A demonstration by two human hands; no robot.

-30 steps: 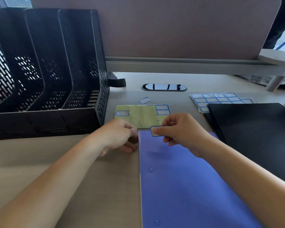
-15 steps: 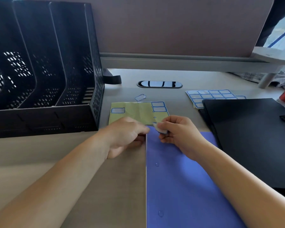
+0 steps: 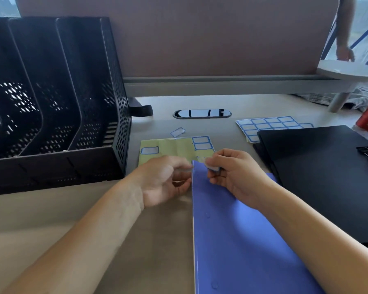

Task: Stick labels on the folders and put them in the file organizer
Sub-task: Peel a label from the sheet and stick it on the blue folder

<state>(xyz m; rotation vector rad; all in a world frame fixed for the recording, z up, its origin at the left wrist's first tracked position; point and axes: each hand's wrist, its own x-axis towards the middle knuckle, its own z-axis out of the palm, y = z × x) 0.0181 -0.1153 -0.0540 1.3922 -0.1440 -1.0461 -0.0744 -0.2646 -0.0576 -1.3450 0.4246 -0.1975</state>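
right hand (image 3: pixel 238 177) pinches label (image 3: pixel 212 167) at top left corner of blue folder (image 3: pixel 242 240); left hand (image 3: pixel 161 181) curled against folder's left edge, grip blurred, can't tell.

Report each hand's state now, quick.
Left hand: appears to pinch the blue folder at its left edge; blurred.
Right hand: pinches a blue-bordered label over the folder's top corner.

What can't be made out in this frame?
Head view only.
label: mostly covered by fingers of the right hand; contact with the blue folder unclear.
left hand: fingertips motion-blurred at the folder's edge; grip unclear.
far label sheet: near part hidden under the black folder.
file organizer: left slots cut by the frame edge.
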